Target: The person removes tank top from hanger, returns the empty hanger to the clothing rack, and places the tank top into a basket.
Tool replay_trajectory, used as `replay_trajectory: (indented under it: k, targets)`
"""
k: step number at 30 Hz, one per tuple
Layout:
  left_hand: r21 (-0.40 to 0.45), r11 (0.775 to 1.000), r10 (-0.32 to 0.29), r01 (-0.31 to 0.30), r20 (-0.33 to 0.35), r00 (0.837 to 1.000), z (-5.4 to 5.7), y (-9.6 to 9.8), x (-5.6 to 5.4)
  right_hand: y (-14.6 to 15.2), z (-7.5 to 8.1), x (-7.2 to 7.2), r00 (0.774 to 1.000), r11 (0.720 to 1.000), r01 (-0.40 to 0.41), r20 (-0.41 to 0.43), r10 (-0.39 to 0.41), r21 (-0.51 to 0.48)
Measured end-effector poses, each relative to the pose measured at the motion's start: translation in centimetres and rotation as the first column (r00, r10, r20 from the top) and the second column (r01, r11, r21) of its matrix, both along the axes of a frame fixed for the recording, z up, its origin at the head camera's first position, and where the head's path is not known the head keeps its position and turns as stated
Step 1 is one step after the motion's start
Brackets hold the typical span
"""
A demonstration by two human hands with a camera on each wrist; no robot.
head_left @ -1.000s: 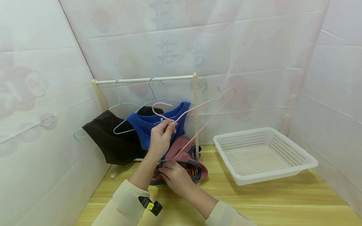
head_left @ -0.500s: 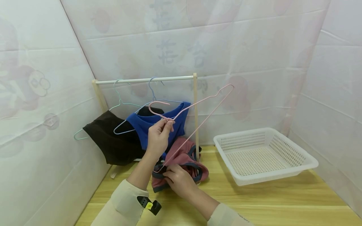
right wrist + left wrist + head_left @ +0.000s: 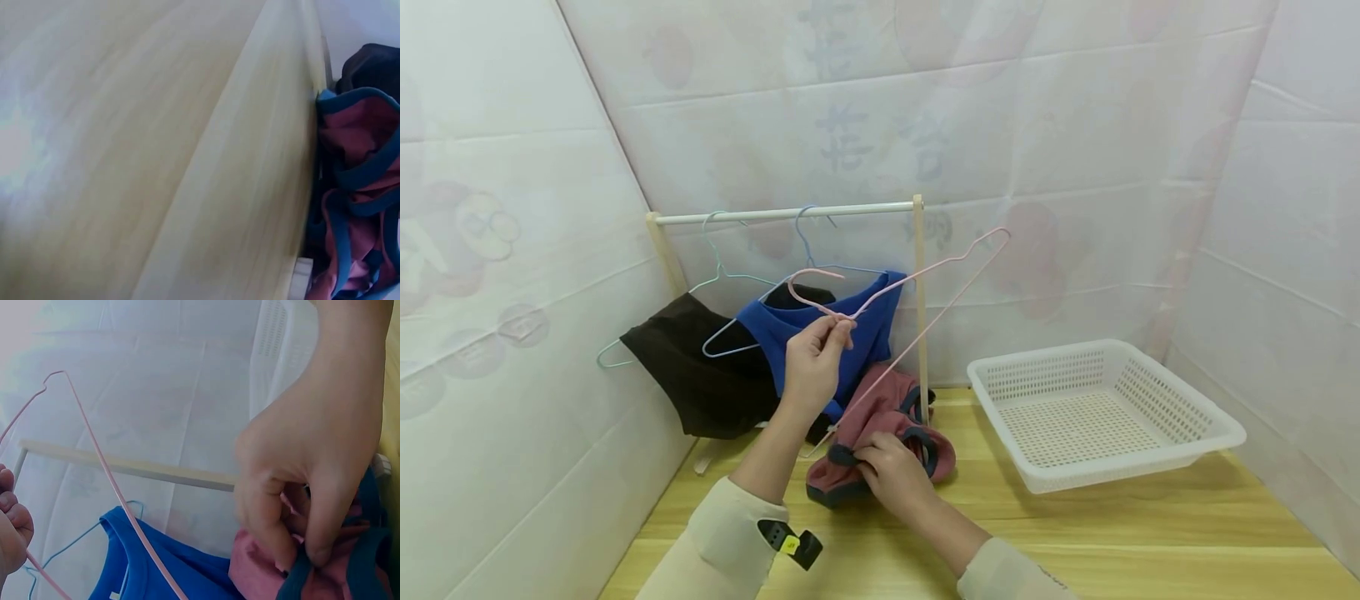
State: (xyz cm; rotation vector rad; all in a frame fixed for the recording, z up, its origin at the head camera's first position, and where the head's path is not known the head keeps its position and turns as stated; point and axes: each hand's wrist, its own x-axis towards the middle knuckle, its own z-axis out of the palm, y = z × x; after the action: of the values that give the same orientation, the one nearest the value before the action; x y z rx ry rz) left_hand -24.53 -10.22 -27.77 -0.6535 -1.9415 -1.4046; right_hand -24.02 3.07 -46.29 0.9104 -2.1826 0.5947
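My left hand [image 3: 811, 371] pinches a pink wire hanger [image 3: 113, 481] at its neck, below the hook. The hanger is tilted, one shoulder up to the right, its lower end down beside a pink garment with dark blue trim [image 3: 880, 398]. This garment lies bunched on the table at the foot of the rack. My right hand [image 3: 897, 477] pinches its dark blue edging between thumb and fingers, as the left wrist view shows closely. The right wrist view has the garment at its right edge, with no hand in sight.
A rack with a white rail [image 3: 782, 213] bears a black garment [image 3: 692, 367] and a blue top [image 3: 790, 342] on wire hangers. A white plastic basket [image 3: 1030, 477] stands on the right of the wooden table [image 3: 1120, 533]. White cloth walls surround the table.
The hanger has shifted a little left with my left hand, and its lower end now sits left of my right hand. My right hand has drawn the garment's trimmed edge slightly right and down.
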Motion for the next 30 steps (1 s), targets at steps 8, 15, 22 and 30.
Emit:
replay_trajectory:
  k: [8, 15, 22, 30]
  targets:
    - [0.017, 0.999, 0.029, -0.029, 0.012, 1.0, -1.3, -1.2, -0.6, 1.1, -1.6, -0.5, 0.977, 0.996, 0.082, 0.199, -0.076, -0.019]
    - [0.117, 0.991, 0.055, -0.058, 0.027, 0.998, -1.6, -3.1, -0.5, 1.9, -2.5, -1.2, 0.95, 0.991, 0.132, 0.287, -0.124, -0.009]
    - [0.247, 0.96, 0.117, -0.134, 0.08, 0.99, -1.8, -5.3, -0.5, 2.2, -2.5, -1.3, 0.928, 0.991, 0.135, 0.349, -0.128, 0.002]
    - [0.308, 0.917, 0.25, -0.254, 0.054, 0.967, -2.4, -7.1, -0.9, 2.2, -2.7, -1.4, 0.918, 0.989, 0.146, 0.37, -0.142, 0.018]
